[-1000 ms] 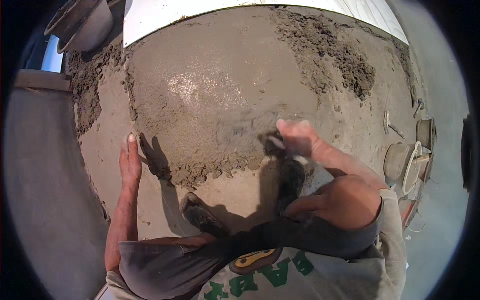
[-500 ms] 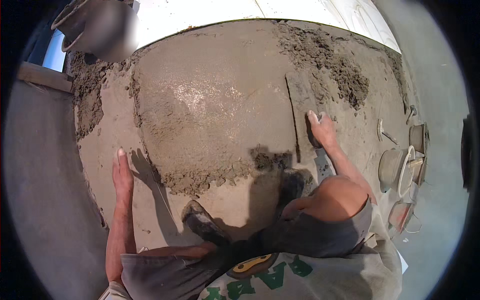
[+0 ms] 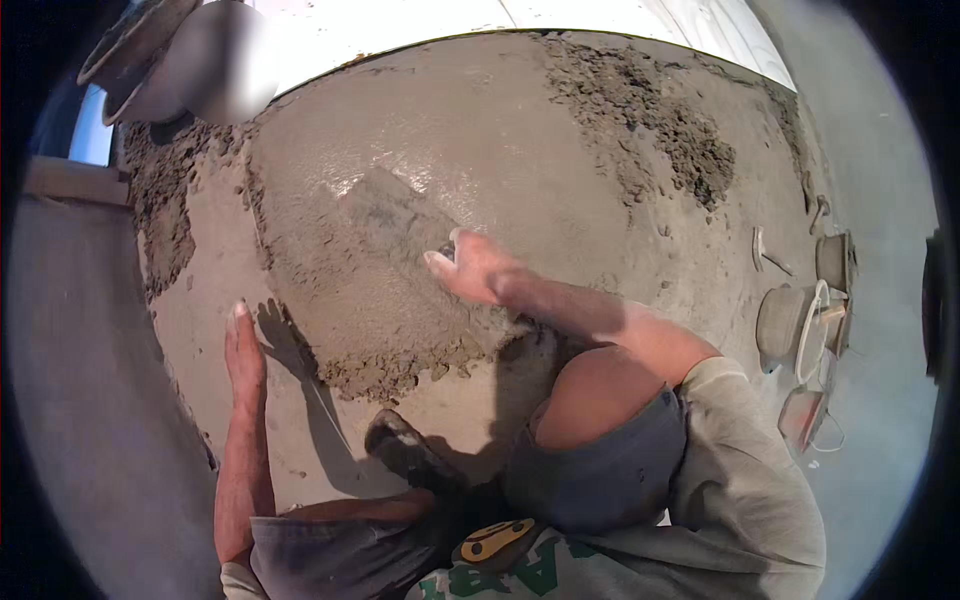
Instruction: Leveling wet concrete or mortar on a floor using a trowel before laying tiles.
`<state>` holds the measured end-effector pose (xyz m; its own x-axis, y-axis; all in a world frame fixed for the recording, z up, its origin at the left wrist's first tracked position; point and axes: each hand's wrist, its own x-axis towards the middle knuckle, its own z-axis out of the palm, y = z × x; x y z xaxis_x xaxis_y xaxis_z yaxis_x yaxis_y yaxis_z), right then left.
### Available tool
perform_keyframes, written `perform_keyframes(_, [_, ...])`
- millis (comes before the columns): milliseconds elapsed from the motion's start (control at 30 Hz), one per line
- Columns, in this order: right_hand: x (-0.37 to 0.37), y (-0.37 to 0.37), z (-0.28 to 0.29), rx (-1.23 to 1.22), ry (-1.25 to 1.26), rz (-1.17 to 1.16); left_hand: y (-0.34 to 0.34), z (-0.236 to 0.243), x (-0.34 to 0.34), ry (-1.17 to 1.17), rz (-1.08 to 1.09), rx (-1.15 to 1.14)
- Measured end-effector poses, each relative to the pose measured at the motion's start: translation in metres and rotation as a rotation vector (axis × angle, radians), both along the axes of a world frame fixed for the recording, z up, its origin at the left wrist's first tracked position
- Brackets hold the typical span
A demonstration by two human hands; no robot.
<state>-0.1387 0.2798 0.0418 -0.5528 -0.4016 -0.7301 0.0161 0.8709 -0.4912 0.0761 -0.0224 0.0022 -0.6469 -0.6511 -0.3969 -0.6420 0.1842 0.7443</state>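
My right hand (image 3: 472, 268) is closed round the handle of a long flat plastering float (image 3: 385, 205), its blade smeared with mortar. The float lies slantwise on wet grey mortar (image 3: 330, 240), over the left-middle of the smoothed patch. Much of the blade blends with the mortar, and my hand and forearm cover part of it. At the left, my left hand (image 3: 244, 350) holds nothing; its fingers are stretched out and its shadow falls beside it. A rough, crumbly ridge of mortar (image 3: 385, 370) runs along the near edge of the patch, close to my shoe (image 3: 400, 440).
Loose mortar clumps (image 3: 690, 140) lie at the far right, before a white panel-like surface (image 3: 430, 15). Buckets (image 3: 785, 325) and a hammer (image 3: 765, 250) lie to the right. More buckets (image 3: 140, 70) stand at the far left, near a wooden board (image 3: 75, 182). A thin string (image 3: 335, 410) crosses the floor.
My right hand has swept the float leftward across the mortar, and the blade has turned from nearly upright in the picture to slanting. My left hand has barely moved.
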Motion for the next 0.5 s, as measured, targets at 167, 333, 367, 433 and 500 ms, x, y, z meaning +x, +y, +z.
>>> perform_keyframes(167, [0.022, -0.008, 0.01, -0.024, -0.153, 0.33, -0.002, 0.005, -0.001, 0.025, 0.056, -0.089])
perform_keyframes(333, [0.026, 0.027, -0.015, -0.162, 0.0, 0.319, 0.014, 0.022, -0.011, 0.03, 0.033, -0.153])
perform_keyframes(367, [0.021, 0.038, 0.005, -0.139, 0.019, 0.246, 0.016, 0.025, -0.009, 0.022, 0.022, -0.149])
perform_keyframes(433, [0.0, 0.052, 0.037, -0.078, 0.133, 0.148, 0.006, 0.011, -0.002, 0.064, 0.001, -0.179])
perform_keyframes(500, [-0.026, 0.069, 0.035, -0.024, 0.23, 0.063, 0.004, 0.01, 0.002, -0.035, 0.058, -0.21])
